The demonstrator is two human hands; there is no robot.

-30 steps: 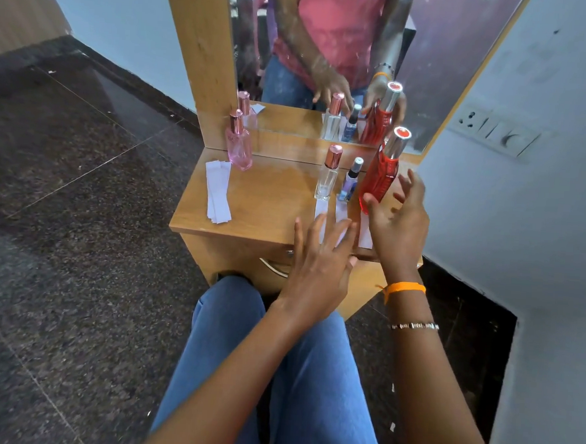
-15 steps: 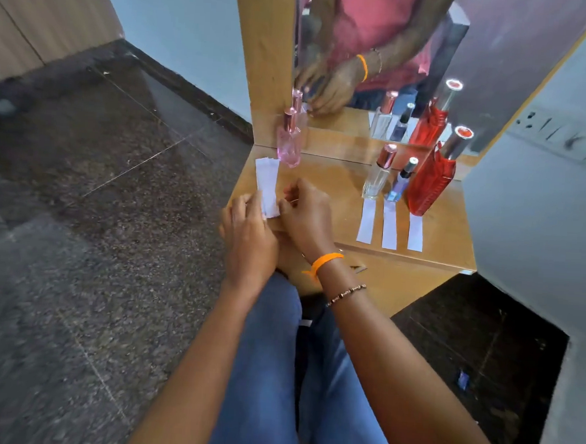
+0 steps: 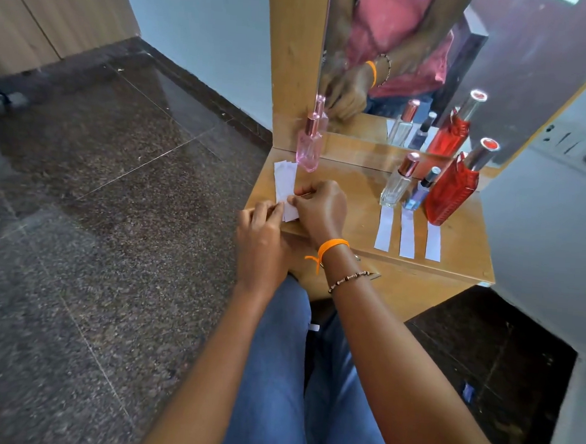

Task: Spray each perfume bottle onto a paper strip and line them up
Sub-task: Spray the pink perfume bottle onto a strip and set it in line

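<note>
A small stack of white paper strips (image 3: 283, 181) lies at the left end of the wooden dressing table (image 3: 461, 246). My left hand (image 3: 261, 244) and my right hand (image 3: 321, 210) both pinch the near end of that stack. Behind it stands a pink perfume bottle (image 3: 309, 147). On the right stand a clear bottle (image 3: 397, 183), a small blue bottle (image 3: 420, 192) and a large red bottle (image 3: 453, 194). A white strip lies in front of each: one (image 3: 383, 229), another (image 3: 407, 237), a third (image 3: 433, 242).
A mirror (image 3: 432, 58) rises at the back of the table and reflects the bottles and hands. A wall with a switch plate (image 3: 577, 153) stands close on the right. Dark stone floor (image 3: 96, 210) spreads to the left. My knees in blue jeans sit under the table's front edge.
Both hands left the three lined strips on the right and went to the strip stack on the left, where they now pinch its near end. The view swung left.
</note>
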